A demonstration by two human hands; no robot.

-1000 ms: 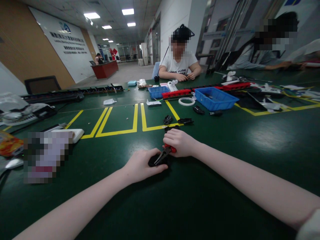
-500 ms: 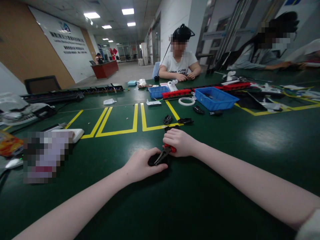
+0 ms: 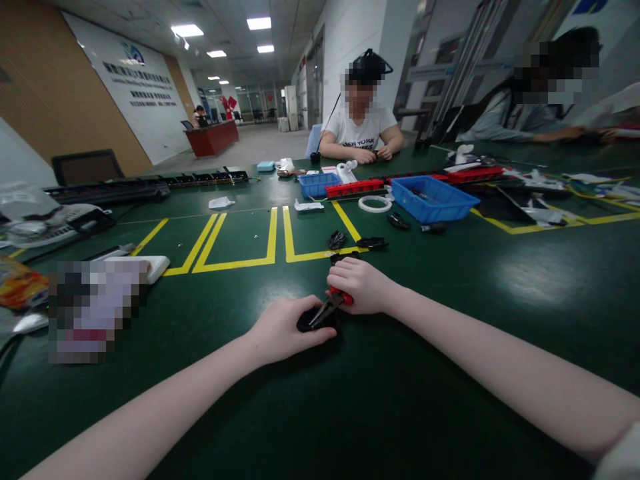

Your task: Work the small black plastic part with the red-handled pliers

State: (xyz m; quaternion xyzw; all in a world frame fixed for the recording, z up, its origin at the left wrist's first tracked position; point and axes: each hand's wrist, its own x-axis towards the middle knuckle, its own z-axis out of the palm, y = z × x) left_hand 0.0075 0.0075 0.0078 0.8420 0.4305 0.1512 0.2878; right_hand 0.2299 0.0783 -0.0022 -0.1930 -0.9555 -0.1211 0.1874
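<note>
My right hand (image 3: pixel 356 285) is closed around the red handles of a pair of needle-nose pliers (image 3: pixel 327 309). The metal jaws point down and left, with their tips on a small black part (image 3: pixel 307 320). That part sits between the thumb and fingers of my left hand (image 3: pixel 284 330), low over the green table. Its exact kind is too dark to make out. Just beyond my right hand lie several black pieces, among them one at the yellow tape (image 3: pixel 337 240) and a longer one (image 3: pixel 373 243) to its right.
A blue bin (image 3: pixel 433 200) with dark items stands at the back right, beside a white ring (image 3: pixel 375 203). A smaller blue bin (image 3: pixel 319 185) and red strips (image 3: pixel 353 187) lie behind. To the left is a phone-like blurred item (image 3: pixel 100 307). A co-worker (image 3: pixel 360 130) sits opposite.
The view has shifted very slightly. My hands, the pliers and the black part keep the same positions relative to each other.
</note>
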